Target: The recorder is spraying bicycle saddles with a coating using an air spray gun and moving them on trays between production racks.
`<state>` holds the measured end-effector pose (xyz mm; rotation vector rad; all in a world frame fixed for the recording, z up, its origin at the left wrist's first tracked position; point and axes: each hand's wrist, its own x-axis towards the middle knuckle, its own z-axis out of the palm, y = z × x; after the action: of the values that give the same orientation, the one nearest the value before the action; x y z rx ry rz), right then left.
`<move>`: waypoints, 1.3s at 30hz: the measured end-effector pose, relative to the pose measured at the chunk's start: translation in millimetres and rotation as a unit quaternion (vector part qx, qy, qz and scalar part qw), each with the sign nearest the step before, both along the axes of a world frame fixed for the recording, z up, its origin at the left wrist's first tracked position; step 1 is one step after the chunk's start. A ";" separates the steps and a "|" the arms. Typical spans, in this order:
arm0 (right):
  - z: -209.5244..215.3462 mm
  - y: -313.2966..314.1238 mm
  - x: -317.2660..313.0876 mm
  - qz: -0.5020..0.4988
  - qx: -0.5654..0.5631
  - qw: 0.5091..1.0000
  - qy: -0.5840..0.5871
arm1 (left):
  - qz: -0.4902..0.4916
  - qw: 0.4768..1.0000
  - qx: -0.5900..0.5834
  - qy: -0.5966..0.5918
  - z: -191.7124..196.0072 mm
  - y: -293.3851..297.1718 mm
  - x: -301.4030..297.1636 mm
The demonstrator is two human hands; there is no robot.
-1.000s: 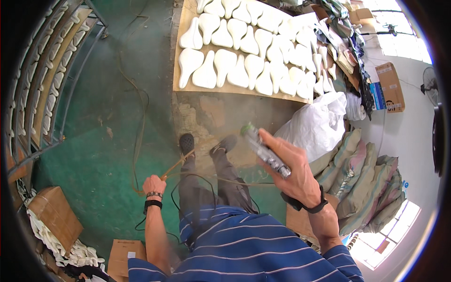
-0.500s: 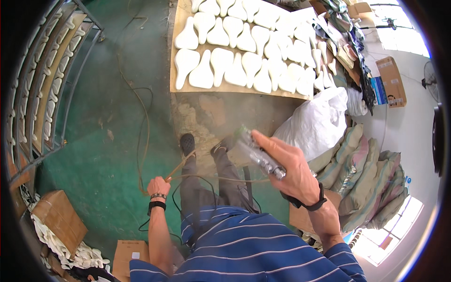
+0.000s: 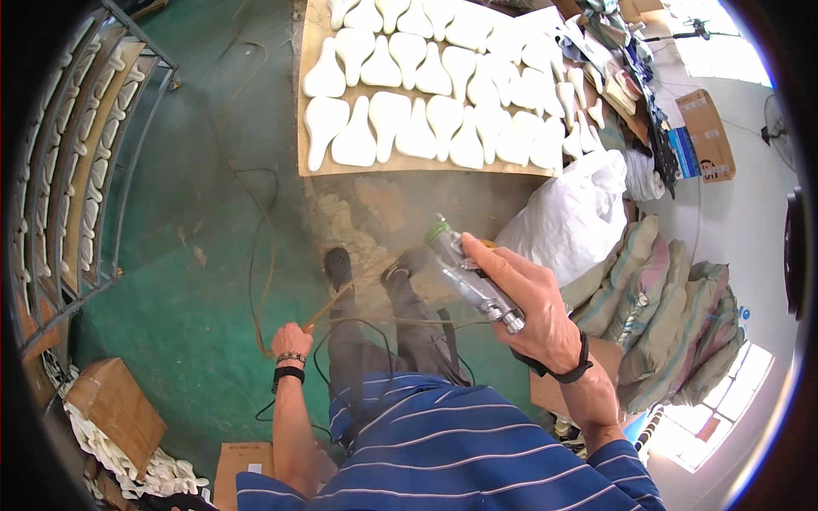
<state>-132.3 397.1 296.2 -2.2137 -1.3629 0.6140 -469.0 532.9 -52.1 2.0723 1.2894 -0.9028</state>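
My right hand [image 3: 532, 302] grips a metal spray gun [image 3: 464, 272], its nozzle pointing up and left toward a wooden board [image 3: 409, 166]. Many white saddle-shaped pieces [image 3: 400, 119] lie in rows on that board. A faint mist hangs under the board's near edge. My left hand [image 3: 291, 339] is closed on a brownish hose [image 3: 328, 307] that runs across the green floor. My legs and dark shoes [image 3: 338, 266] stand between the two hands.
A metal rack [image 3: 77, 170] with white pieces stands at the left. Cardboard boxes [image 3: 115, 409] sit at lower left. A white sack [image 3: 571, 221] and stacked filled sacks [image 3: 673, 315] stand at the right. Hoses trail over the green floor [image 3: 196, 281].
My right hand has lowered the spray gun slightly and moved it left. The view has shifted so the board sits a little lower. My left hand stays on the hose.
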 end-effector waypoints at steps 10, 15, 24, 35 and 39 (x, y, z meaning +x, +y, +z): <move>18.1 -28.3 -1.0 -0.033 -0.002 0.999 0.020 | -0.014 1.000 -0.018 0.017 8.4 -2.5 17.1; 16.2 -43.3 4.6 -0.094 -0.015 0.995 0.010 | -0.034 0.999 -0.022 0.023 4.5 -8.5 17.2; 12.5 -54.3 5.5 -0.051 -0.024 0.998 0.024 | -0.032 0.999 -0.032 0.019 9.3 -14.5 20.8; 9.7 -61.1 1.6 -0.079 -0.031 0.996 0.021 | -0.042 0.998 -0.035 0.020 3.6 -17.2 18.5; 13.2 -59.6 0.2 -0.017 -0.036 0.998 0.048 | -0.052 0.998 -0.037 0.019 2.9 -17.9 20.1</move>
<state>-132.1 337.6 309.4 -2.2287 -1.2708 0.7562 -448.9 515.0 -49.2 2.0895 1.1588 -1.0242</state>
